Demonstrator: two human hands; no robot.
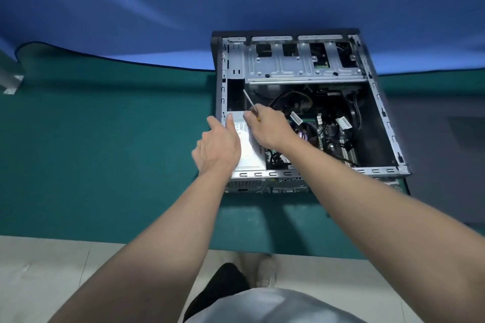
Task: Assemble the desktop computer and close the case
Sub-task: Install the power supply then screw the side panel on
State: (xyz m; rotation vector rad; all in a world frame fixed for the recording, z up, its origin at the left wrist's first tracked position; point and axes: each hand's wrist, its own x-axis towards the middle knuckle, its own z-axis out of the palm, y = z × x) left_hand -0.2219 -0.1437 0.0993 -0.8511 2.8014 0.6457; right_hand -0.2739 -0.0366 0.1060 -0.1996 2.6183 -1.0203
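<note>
**Edges and room.** The computer case [378, 102] lies on its side, open face up, on the right part of the green mat [105, 139]. A broad stretch of mat runs to its left, and a narrower strip separates its near end from the table's front edge. Inside, a dark unfilled bay sits between the power supply [249, 149] and the drive cage [301, 65].

**Hands.** Your left hand [217, 147] lies flat with its fingers straight. It rests on the power supply and over the case's left wall. Your right hand [270, 126] is closed round a screwdriver [249, 102], and the shaft angles up and left over the unfilled bay.

**Condition of the case.**
- The side panel is off.
- The power supply sits in the near-left corner.
- The motherboard [325, 131] is in place.
- Black cables [354, 113] hang loose across the interior.
- The metal rim is bare all round.
</note>
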